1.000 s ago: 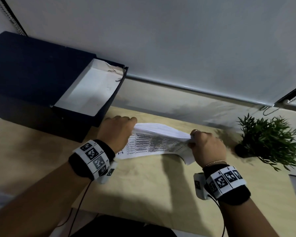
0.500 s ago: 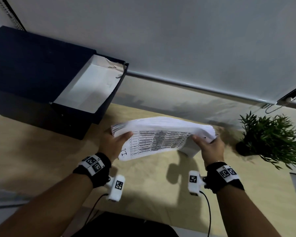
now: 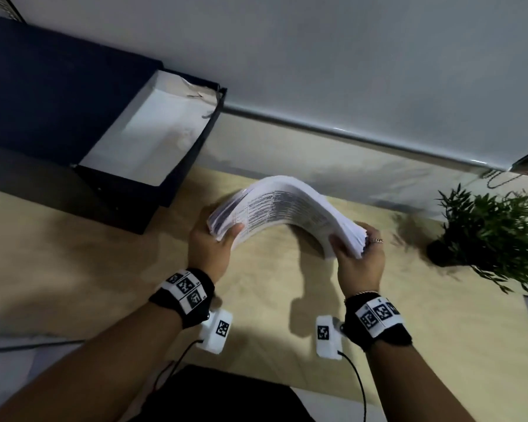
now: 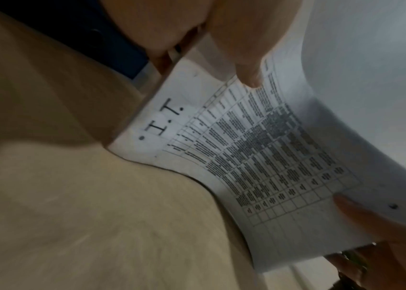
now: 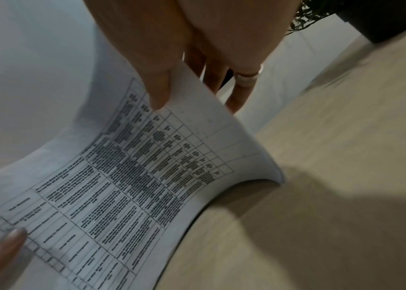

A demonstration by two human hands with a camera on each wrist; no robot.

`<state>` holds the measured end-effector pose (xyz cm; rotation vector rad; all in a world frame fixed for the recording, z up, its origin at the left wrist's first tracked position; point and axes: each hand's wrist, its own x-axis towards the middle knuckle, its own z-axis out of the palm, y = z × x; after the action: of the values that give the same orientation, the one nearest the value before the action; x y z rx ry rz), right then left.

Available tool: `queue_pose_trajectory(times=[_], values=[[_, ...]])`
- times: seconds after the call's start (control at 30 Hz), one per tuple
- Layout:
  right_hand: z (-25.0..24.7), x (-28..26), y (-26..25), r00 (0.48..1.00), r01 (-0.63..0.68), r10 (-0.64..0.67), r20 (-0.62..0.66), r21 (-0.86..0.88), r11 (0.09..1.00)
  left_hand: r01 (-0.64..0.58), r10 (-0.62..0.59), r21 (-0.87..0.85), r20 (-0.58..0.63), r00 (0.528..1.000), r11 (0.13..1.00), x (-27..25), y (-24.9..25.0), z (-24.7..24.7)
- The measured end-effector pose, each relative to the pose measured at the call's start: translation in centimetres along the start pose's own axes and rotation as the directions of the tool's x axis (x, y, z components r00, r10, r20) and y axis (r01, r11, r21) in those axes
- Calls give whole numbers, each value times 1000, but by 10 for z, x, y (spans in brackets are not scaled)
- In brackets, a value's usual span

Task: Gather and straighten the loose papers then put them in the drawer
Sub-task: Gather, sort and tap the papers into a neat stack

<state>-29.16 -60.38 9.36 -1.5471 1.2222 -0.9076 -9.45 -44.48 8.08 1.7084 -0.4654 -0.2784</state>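
Note:
A thick stack of white papers (image 3: 287, 208) with a printed table on top arches upward above the wooden desk (image 3: 256, 300). My left hand (image 3: 214, 239) grips its left end, thumb on top. My right hand (image 3: 354, 248) grips the right end the same way. The left wrist view shows the stack of papers (image 4: 259, 157) with "I.T." printed by the table and my left thumb (image 4: 244, 64) pressing on it. In the right wrist view the stack of papers (image 5: 135, 186) bends under my right thumb (image 5: 157, 90). The dark drawer (image 3: 192, 166) stands pulled out at upper left, lined white inside.
The drawer belongs to a dark blue box (image 3: 58, 95) at the desk's far left. A small potted plant (image 3: 494, 236) stands at the right, close to my right hand. A grey wall (image 3: 317, 71) runs behind the desk. A dark object (image 3: 220, 397) sits at the near edge.
The stack has gone from lying near the desk to being lifted and bowed into an arch between both hands. Both hands turned so that the thumbs lie on top.

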Motion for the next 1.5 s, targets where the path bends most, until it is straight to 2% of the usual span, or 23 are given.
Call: queue_pose_trajectory(times=[0.1, 0.17, 0.27, 0.47, 0.53, 0.73, 0.83, 0.97, 1.1, 1.27, 1.33, 1.5], values=[[4, 9, -4, 1000, 22, -22, 19, 19, 1000, -26, 29, 38, -60, 998, 999, 4, 6, 1], [3, 16, -12, 997, 67, -65, -38, 56, 996, -54, 54, -1, -85, 995, 999, 7, 16, 1], [-6, 16, -15, 993, 96, -92, -70, 67, 993, -73, 72, -10, -55, 996, 997, 8, 19, -7], [-6, 10, -8, 1000, -4, 1, 17, 140, 990, 102, -100, -49, 36, 994, 994, 9, 2, -10], [-4, 10, -9, 1000, -8, 6, 9, 163, 987, 83, -78, -97, 60, 995, 992, 12, 8, -5], [-4, 10, -20, 999, 0, 11, -33, 317, 949, 80, -84, -214, -8, 996, 974, 20, 14, -10], [-1, 9, -24, 994, 14, 22, -103, 330, 944, 115, -137, -360, -38, 990, 926, 18, 22, -4], [-2, 9, -25, 990, 62, -21, -138, 298, 952, 86, -129, -387, -87, 988, 918, 22, 24, -4], [-5, 12, -24, 991, 83, -53, -124, 251, 964, 4, -41, -272, -128, 991, 962, 25, 26, -6], [-13, 13, -24, 991, 135, -129, -42, 242, 961, -90, 93, -100, 25, 995, 991, 22, 25, -14], [-17, 14, -21, 989, 148, -148, -16, 220, 964, -84, 89, -79, 62, 994, 993, 21, 21, -17], [-24, 13, -22, 960, 254, -267, 81, 142, 957, -48, 52, -76, 53, 997, 996, 22, 14, -20]])
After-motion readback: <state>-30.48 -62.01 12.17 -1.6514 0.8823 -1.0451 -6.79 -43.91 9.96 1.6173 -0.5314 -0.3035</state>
